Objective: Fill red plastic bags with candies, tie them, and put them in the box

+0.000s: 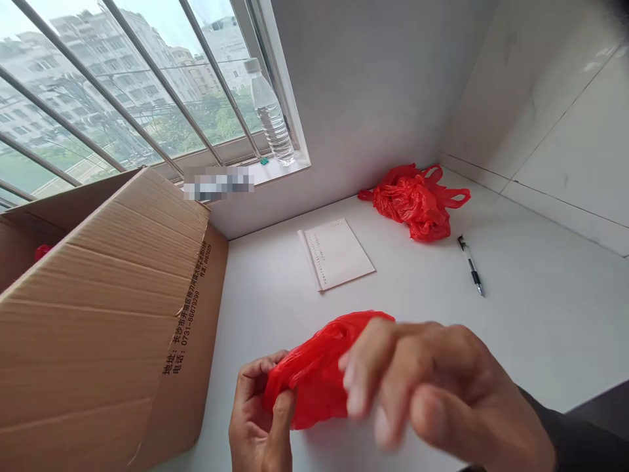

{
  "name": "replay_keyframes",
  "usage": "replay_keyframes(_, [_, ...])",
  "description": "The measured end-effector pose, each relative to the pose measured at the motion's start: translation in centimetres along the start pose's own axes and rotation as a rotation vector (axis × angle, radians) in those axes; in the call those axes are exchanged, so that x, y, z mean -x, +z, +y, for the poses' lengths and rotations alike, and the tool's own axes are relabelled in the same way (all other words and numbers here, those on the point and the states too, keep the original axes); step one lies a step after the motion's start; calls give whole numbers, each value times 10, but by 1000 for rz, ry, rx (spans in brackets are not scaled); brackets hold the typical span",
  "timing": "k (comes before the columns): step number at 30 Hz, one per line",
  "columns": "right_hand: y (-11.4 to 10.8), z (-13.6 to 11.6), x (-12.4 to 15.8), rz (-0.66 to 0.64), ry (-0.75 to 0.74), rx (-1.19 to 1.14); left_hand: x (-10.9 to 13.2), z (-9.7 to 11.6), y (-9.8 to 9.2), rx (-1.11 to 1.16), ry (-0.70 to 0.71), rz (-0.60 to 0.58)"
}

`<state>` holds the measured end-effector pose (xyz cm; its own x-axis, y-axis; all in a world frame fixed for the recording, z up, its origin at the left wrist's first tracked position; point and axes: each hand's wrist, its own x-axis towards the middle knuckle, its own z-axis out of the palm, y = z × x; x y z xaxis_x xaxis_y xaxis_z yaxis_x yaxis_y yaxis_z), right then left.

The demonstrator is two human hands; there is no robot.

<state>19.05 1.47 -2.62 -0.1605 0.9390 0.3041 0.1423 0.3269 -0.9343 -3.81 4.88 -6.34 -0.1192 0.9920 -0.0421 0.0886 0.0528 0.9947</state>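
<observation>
A red plastic bag point(322, 387) is held above the white tabletop, gathered at its left end. My left hand point(260, 413) pinches that end between thumb and fingers. In front of the bag's right part is my right hand point(432, 387), its fingers loosely bent and apart, a little blurred, with nothing seen between them. It covers part of the bag, and whether the fingertips touch the plastic I cannot tell.
Left stands a large open cardboard box point(98, 314) with something red inside. A white notebook point(339, 255), a heap of red plastic bags point(413, 200) and a black-and-clear pen point(472, 265) lie on the table point(417, 282). A water bottle point(272, 118) stands on the barred window's sill.
</observation>
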Motion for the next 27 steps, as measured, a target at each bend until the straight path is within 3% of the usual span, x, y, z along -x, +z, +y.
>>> replay_keyframes(2, [-6,16,-20,60,18,109,4,8,4,-26,-13,-19])
replay_keyframes(5, [-9,42,-34,-129,182,252,8,19,12,-132,-55,12])
replay_keyframes(8, [-14,53,-28,-108,277,257,6,21,11,-236,-78,68])
replay_keyframes(12, [-24,49,-12,54,349,76,1,15,3,-96,-75,145])
replay_keyframes(16, [-26,44,-5,133,315,-127,2,24,3,155,-124,109])
replay_keyframes(22, [-20,24,-4,127,291,-365,12,52,8,284,-115,15])
replay_keyframes(25, [-22,20,2,125,284,-518,18,56,10,345,-106,32])
replay_keyframes(27, [-25,24,7,42,305,-515,21,55,10,380,-105,55])
